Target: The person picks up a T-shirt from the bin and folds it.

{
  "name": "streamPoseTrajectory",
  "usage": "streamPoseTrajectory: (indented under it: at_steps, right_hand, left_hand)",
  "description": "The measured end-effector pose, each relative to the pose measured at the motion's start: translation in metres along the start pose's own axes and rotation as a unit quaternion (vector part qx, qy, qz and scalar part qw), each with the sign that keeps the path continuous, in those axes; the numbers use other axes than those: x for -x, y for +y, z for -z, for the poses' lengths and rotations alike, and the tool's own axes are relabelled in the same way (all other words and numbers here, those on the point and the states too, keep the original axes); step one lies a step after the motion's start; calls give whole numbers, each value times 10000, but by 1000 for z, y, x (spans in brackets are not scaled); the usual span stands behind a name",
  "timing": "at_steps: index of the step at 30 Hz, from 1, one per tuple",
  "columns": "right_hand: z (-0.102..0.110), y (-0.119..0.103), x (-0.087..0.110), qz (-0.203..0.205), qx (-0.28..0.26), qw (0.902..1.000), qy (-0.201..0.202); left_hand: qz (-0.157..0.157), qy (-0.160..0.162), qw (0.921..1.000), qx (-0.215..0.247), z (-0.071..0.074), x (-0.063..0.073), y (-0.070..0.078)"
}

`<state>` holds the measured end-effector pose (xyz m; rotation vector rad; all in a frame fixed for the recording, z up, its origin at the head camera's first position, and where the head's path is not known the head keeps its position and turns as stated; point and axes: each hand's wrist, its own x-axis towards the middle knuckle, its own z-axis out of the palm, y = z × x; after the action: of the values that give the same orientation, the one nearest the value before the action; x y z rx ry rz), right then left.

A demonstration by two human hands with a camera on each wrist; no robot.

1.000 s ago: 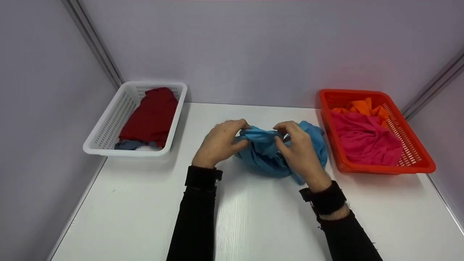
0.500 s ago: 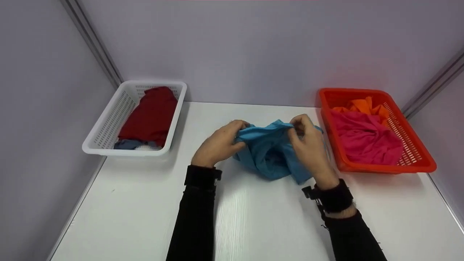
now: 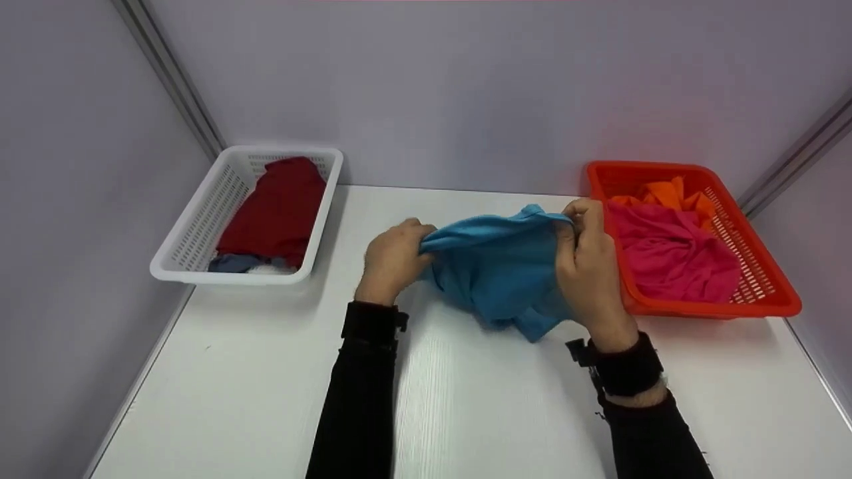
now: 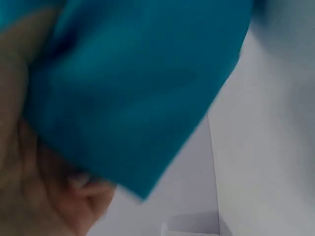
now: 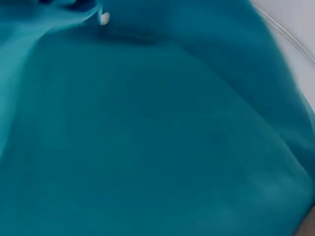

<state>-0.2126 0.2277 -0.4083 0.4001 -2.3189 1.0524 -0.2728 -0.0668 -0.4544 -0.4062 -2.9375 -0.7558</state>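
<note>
A blue piece of clothing (image 3: 499, 273) hangs stretched between both hands over the middle of the white table. My left hand (image 3: 394, 261) grips one end of its upper edge. At the other end, my right hand (image 3: 589, 273) pinches the same edge between thumb and fingers. The lower part drapes in loose folds towards the tabletop. Close up in the left wrist view, the blue cloth (image 4: 138, 108) passes over the palm and ends in a pointed corner. Blue fabric (image 5: 147, 137) fills most of the right wrist view, so the right fingers are largely hidden there.
A white basket (image 3: 180, 253) at the left holds dark red cloth (image 3: 276, 213) and grey-blue cloth (image 3: 234, 263). A red basket (image 3: 712, 310), close by the right hand, holds pink cloth (image 3: 672, 256) and orange cloth (image 3: 665, 196). Grey walls (image 3: 459, 93) enclose the table (image 3: 253, 386).
The right hand has moved right and away from the body, drawing the blue clothing's edge out from a crumpled bundle. The left hand has shifted slightly left, still gripping its end.
</note>
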Motion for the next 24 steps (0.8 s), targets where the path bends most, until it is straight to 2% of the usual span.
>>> streamPoseTrajectory:
  at_steps: [2, 4, 7, 10, 12, 16, 18, 20, 22, 24]
  right_hand:
    - [-4, -4, 3, 478, 226, 9984, -206]
    - [-13, -8, 8, 989, 495, 9921, -596]
    - [-31, -14, 18, 1389, 784, 9757, -1502]
    - [-54, -18, 30, 1509, 960, 9534, -2431]
    - [-69, -21, 36, 1672, 1077, 9381, -2837]
    - [-89, -23, 48, 2244, 1240, 9097, -3268]
    - [-95, -23, 53, 2379, 1181, 8972, -3528]
    - [-98, -22, 56, 2295, 959, 8853, -3929]
    - [-97, -19, 56, 2016, 696, 8751, -4344]
    - [-94, -15, 52, 1651, 483, 8720, -4584]
  left_hand:
    - [353, 605, 9975, -5, 0, -3, -1]
    - [583, 980, 9934, 153, -1, -4, -4]
    - [764, 1042, 9912, 277, -2, -5, -15]
    - [888, 787, 9926, 273, -1, -2, -28]
    - [955, 531, 9937, 252, 1, 0, -38]
    - [1022, -72, 9943, 309, 10, 9, -54]
    - [997, -384, 9935, 385, 16, 14, -60]
    - [926, -617, 9926, 489, 22, 19, -63]
    - [879, -764, 9913, 617, 30, 24, -64]
    - [806, -747, 9915, 697, 36, 28, -61]
